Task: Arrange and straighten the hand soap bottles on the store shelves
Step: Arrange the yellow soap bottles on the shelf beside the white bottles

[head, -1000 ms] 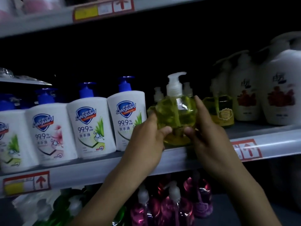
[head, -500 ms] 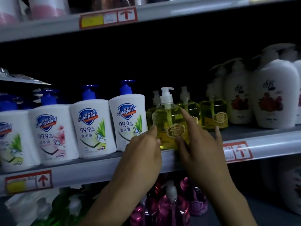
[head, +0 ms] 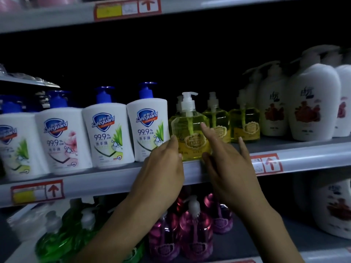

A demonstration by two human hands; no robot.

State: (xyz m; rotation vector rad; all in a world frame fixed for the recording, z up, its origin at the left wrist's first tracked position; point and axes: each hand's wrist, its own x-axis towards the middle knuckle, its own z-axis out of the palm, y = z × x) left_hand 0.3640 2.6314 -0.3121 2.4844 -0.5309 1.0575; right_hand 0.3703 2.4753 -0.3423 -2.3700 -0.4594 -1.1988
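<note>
Fingers (head: 204, 128), L hand (head: 163, 168) & R hand (head: 228, 168), near-straight against sides of yellow btl (head: 190, 130)

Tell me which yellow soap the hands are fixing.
Find the middle shelf, then the blue-capped white bottles. Right beside them stands the front yellow bottle, between the left hand and right hand. Its yellow neighbours sit farther back and right.
</note>
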